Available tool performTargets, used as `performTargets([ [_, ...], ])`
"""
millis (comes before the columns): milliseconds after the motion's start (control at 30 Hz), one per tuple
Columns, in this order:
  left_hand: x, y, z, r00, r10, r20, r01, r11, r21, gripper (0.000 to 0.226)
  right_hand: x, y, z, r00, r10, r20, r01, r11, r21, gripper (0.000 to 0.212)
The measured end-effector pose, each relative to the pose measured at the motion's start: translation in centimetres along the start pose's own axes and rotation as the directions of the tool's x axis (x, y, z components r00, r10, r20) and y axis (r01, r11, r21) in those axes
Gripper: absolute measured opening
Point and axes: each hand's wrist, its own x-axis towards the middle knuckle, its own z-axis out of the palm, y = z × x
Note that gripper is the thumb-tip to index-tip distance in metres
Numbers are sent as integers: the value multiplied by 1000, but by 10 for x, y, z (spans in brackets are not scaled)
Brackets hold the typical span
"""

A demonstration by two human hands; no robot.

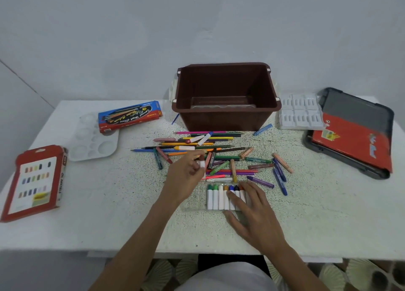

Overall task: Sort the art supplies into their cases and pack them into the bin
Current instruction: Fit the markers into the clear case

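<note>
The person's left hand (186, 176) is raised just above the table (109, 225), its fingertips pinching a short white-barrelled crayon (202, 164) at the near edge of the loose pile of pencils and crayons (208, 146). Just beside it, closer to the person, the right hand (254, 211) lies open with fingers spread, pressing on a row of white-barrelled crayons (215, 197) that sits in a clear case (192, 207). The brown bin (225, 119) stands beyond the pile, well apart from both hands. A red pastel box (35, 181), a white palette (92, 141) and a blue brush box (129, 116) lie out to the left; a white insert tray (300, 113) and a red and grey case (350, 132) lie to the right
</note>
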Motion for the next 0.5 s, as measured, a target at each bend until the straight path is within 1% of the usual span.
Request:
performTargets([
  [100,-17,-10,0,997,-55,62,56,998,-6,38,-1,0,1,1000,-1,-3,1,1000,7,48],
  [233,-30,-20,3,988,-72,138,75,997,-15,40,0,-2,1,1000,6,-2,-6,1000,11,48],
  [333,-33,-25,5,986,-66,152,67,998,-8,41,0,-3,2,1000,9,-1,-9,1000,3,48],
  [500,-35,-32,5,983,-17,183,13,1000,26,50,-1,-3,2,1000,10,6,-10,1000,-17,49],
])
